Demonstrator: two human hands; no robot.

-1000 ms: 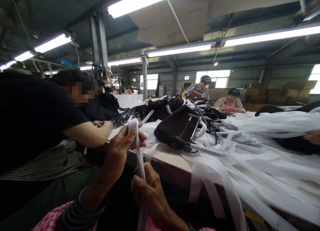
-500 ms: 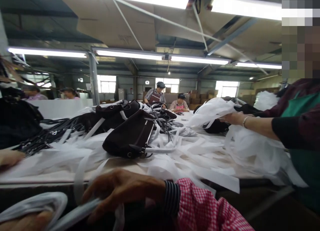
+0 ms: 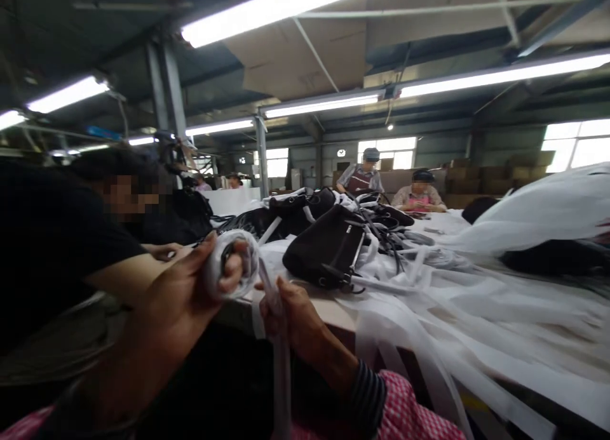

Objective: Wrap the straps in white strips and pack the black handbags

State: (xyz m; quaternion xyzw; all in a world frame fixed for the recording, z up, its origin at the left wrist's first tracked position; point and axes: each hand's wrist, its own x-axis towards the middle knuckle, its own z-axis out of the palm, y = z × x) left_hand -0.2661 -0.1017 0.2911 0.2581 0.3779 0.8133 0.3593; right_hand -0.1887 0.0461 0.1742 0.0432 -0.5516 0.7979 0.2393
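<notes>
A coil of pale, whitish strap (image 3: 251,268) is raised in front of me, with my left hand (image 3: 195,281) gripping it; some fingers show through its hole. From the coil a length of the same strap runs down to my right hand (image 3: 290,310), whose fingers pinch it, and the loose tail hangs below the table edge. Just beyond my hands a dark brown bag (image 3: 326,246) with a zip and metal rings lies on the table. My right hand's fingers are partly hidden by the strap.
White wrapping strips (image 3: 410,319) cover the table and trail over its front edge. Behind the bag lie more dark bags and straps (image 3: 333,202). A person in black (image 3: 61,249) leans in at my left; two people work across the table. White sheeting (image 3: 538,211) billows at the right.
My view has swung left, bringing the person in black in. Both hands have risen from below the table edge with the strap, the coil now held up in my left hand.
</notes>
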